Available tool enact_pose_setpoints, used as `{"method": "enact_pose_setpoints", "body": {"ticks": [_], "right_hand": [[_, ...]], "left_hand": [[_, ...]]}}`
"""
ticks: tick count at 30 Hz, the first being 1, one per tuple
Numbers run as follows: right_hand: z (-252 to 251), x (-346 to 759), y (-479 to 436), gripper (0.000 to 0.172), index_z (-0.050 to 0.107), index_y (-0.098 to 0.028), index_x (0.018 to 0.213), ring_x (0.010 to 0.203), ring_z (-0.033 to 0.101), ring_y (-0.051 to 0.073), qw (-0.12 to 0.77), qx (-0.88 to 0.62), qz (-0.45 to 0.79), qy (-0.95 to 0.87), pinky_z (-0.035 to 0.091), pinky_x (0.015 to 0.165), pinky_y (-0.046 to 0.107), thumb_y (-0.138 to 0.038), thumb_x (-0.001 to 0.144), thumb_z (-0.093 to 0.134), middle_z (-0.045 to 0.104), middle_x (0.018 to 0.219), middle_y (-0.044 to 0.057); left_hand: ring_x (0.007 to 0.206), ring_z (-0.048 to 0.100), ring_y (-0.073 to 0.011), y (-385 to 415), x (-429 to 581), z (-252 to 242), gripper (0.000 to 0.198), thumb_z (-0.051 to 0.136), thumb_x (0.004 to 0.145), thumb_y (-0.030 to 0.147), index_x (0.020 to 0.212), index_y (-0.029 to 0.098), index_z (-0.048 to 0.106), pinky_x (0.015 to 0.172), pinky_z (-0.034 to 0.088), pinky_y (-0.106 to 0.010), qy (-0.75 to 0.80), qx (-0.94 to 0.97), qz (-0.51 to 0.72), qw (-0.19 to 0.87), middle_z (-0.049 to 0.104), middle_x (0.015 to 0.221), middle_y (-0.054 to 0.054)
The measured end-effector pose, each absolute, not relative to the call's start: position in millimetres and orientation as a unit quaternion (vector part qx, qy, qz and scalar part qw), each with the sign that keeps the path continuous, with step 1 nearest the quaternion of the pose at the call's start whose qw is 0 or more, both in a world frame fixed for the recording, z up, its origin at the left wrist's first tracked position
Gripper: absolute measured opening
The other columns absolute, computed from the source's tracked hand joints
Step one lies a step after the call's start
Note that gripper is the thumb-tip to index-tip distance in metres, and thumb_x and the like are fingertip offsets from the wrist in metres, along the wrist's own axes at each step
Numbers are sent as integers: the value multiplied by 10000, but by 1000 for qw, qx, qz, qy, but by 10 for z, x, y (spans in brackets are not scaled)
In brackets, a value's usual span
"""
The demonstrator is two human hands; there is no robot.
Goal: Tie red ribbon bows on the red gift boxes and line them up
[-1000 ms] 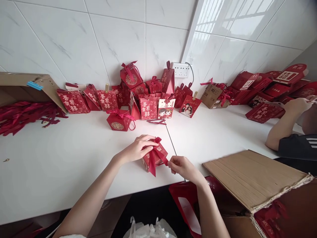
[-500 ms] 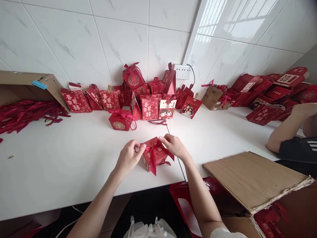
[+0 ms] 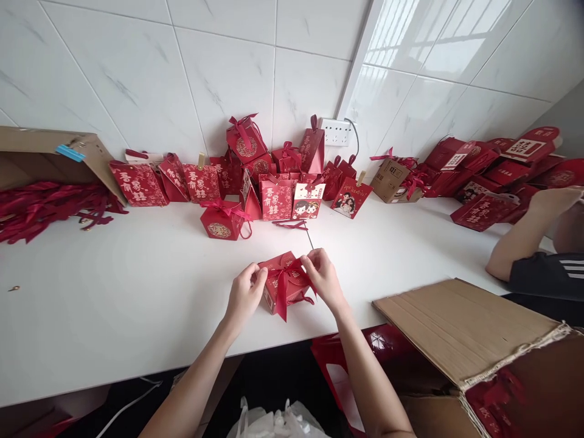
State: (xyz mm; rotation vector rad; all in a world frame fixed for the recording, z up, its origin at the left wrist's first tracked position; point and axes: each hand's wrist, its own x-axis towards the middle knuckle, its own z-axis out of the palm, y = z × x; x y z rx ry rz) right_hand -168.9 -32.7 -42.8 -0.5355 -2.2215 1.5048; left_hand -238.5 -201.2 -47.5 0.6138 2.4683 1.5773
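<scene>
A small red gift box with a red ribbon bow stands near the front edge of the white table. My left hand pinches the ribbon at the box's left side. On the box's right, my right hand pinches the other ribbon loop. Both hands have closed fingers on the ribbon.
Finished red boxes crowd the wall at the back, one standing apart. Loose red ribbons spill from a cardboard box at left. Flat red packs pile at right, near another person's arm. An open carton sits front right.
My right hand moved from the box's lower right up to its top right. My left hand shifted to the box's left side. Both now pull the bow loops apart.
</scene>
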Motion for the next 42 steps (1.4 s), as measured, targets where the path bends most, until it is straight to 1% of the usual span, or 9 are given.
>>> {"method": "enact_pose_setpoints", "body": {"ticks": [3,7,11,18,24,28,33,39,42], "right_hand": [[-363,-1537,-389,295,520,-194,881,638,522,140,246,-148,436,-853,465,588,279,-478,815,564,544,799,24],[-362,-1391,-444,89,594,-203,866,669,558,138,282,-79,315,-903,480,592,266,-239,884,514,567,838,45],[-415,-1302,-405,227,622,-200,922,716,546,157,368,33,164,-914,467,625,290,-68,894,440,588,825,62],[-496,-1140,-318,233,595,-173,986,714,517,160,348,114,67,-928,429,651,313,-14,869,472,635,829,66],[-442,-1067,-245,123,570,-180,812,619,532,147,304,115,231,-917,425,576,290,-183,883,469,610,694,45],[-320,-1275,-102,442,421,-206,579,477,418,119,298,-97,393,-864,336,468,258,-395,949,269,460,519,-2],[-314,-1662,-102,512,403,-200,563,522,382,120,117,-196,451,-863,311,518,258,-618,856,359,417,533,-23],[-560,-1766,-258,482,382,-200,597,498,301,83,125,-200,623,-745,247,473,222,-633,761,517,348,542,-61],[-625,-1748,-283,489,361,-206,594,468,307,77,128,-208,642,-727,261,447,218,-642,769,496,354,534,-63]], "left_hand": [[487,341,-111,-2021,-2396,-474,339,434,848,410,598,217,308,495,307,-226,821,205,526,85,318,518,62],[499,351,-110,-2033,-2402,-468,343,438,848,400,595,216,299,506,317,-225,823,207,523,81,322,527,60],[495,343,-108,-2033,-2406,-456,344,443,846,398,594,216,295,506,317,-226,822,206,524,83,312,529,63],[505,328,-105,-2041,-2427,-455,367,467,839,417,586,212,298,509,305,-227,804,202,550,105,303,536,61],[525,314,-104,-2033,-2516,-498,393,485,827,470,582,205,330,515,285,-228,765,215,591,137,291,555,58],[530,313,-105,-1988,-2620,-524,395,493,818,486,584,202,349,523,285,-230,756,234,594,147,296,562,57],[541,320,-105,-1929,-2726,-544,398,497,815,502,593,199,362,535,290,-228,745,253,597,157,307,576,56],[550,314,-104,-1926,-2715,-609,408,486,823,505,592,199,345,541,287,-228,740,245,605,165,301,582,56],[540,311,-101,-1918,-2689,-638,414,490,819,502,586,203,322,538,298,-227,737,235,612,164,285,577,59]]}}
